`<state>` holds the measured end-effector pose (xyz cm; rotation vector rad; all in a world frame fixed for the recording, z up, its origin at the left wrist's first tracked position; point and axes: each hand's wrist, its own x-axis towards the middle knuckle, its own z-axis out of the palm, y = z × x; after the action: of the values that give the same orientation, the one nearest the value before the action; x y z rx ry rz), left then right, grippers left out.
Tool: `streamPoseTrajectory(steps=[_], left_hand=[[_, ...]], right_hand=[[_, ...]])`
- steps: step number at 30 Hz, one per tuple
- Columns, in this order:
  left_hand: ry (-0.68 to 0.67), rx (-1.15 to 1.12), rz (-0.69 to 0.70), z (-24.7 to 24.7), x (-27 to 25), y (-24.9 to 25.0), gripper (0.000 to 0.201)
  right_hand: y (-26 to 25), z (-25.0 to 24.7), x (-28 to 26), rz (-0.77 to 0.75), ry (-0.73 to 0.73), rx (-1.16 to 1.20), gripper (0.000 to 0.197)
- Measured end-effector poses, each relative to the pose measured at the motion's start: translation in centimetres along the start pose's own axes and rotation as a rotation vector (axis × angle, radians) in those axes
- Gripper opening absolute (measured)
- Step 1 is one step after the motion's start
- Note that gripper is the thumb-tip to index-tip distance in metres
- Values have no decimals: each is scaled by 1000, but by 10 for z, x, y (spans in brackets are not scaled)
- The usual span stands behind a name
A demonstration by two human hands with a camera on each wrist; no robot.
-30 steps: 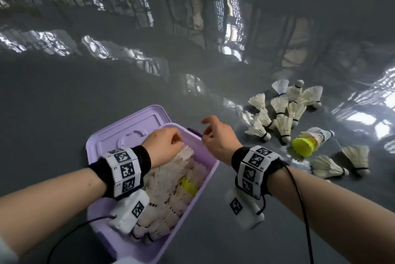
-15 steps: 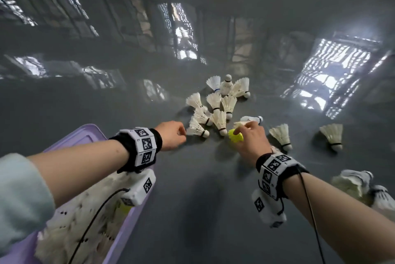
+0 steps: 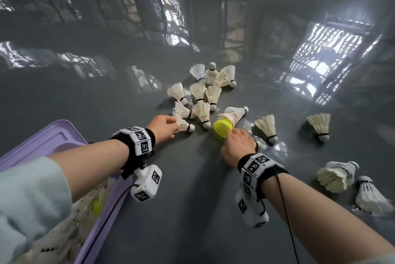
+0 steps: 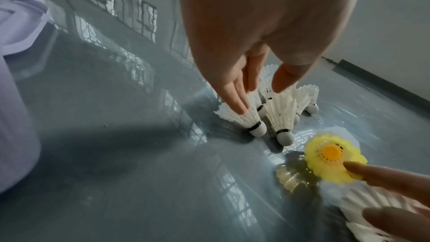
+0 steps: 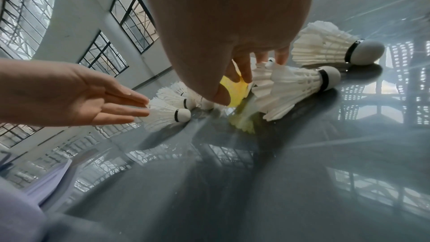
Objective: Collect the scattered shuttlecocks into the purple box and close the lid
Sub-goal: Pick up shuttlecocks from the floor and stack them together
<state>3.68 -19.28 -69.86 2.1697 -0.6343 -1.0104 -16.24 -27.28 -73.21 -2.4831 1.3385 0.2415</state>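
Observation:
The purple box [image 3: 100,227] stands at the lower left, lid [image 3: 49,141] folded open, filled with white shuttlecocks and a yellow one. My left hand [image 3: 174,126] reaches the near edge of a pile of white shuttlecocks [image 3: 203,96]. Its straight fingers [image 4: 235,98] touch the feathers of the nearest white shuttlecock [image 4: 246,119], thumb apart. To its right, my right hand [image 3: 229,135] pinches the yellow shuttlecock [image 3: 221,127] between thumb and fingers [image 5: 244,73]. That yellow shuttlecock lies against nested white shuttlecocks [image 5: 293,84].
Several more white shuttlecocks lie loose on the glossy grey floor: one [image 3: 266,127] just right of my right hand, one [image 3: 319,124] farther right, and nested stacks [image 3: 337,175] near the right edge. Bare floor lies between the box and the pile.
Both hands left the box and reached forward to the pile. My left hand now touches a white shuttlecock, and my right hand has closed round the yellow one.

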Motion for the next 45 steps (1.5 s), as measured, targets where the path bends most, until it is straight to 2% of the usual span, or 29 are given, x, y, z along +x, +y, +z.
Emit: streamPoseTrajectory(steps=[2, 4, 7, 12, 18, 22, 28, 32, 34, 36, 39, 42, 45], left_hand=[[76, 71, 42, -5, -5, 2, 14], [115, 166, 91, -10, -10, 8, 9], [122, 355, 119, -21, -19, 20, 2], [121, 520, 190, -29, -26, 22, 25], [55, 550, 219, -20, -38, -3, 14], [5, 593, 243, -17, -50, -17, 20], [-36, 620, 270, -14, -59, -22, 18], [-68, 674, 256, -10, -58, -24, 18], [-98, 715, 252, -6, -57, -26, 22], [-92, 727, 253, -1, -57, -29, 36], [-27, 726, 216, 5, -58, -31, 67], [-39, 709, 47, 9, -57, -30, 88], [-92, 646, -112, 11, -49, -34, 86]], right_hand=[[-1, -1, 1, -3, 58, -11, 34], [1, -5, 3, 10, 127, 22, 30], [3, -16, 6, 38, 235, 213, 22], [-8, -29, 5, -12, 331, 500, 12], [-35, -35, 3, -14, 340, 687, 14], [-46, -30, 0, -43, 292, 637, 12], [-52, -18, -11, -100, -20, 470, 20], [-50, -8, -19, -159, -143, 365, 19], [-46, -4, -20, -172, -209, 312, 21], [-43, 2, -21, -187, -224, 248, 27], [-41, 10, -22, -153, -97, 226, 30], [-42, 14, -23, -132, -36, 218, 25], [-40, 14, -21, -146, -64, 261, 24]])
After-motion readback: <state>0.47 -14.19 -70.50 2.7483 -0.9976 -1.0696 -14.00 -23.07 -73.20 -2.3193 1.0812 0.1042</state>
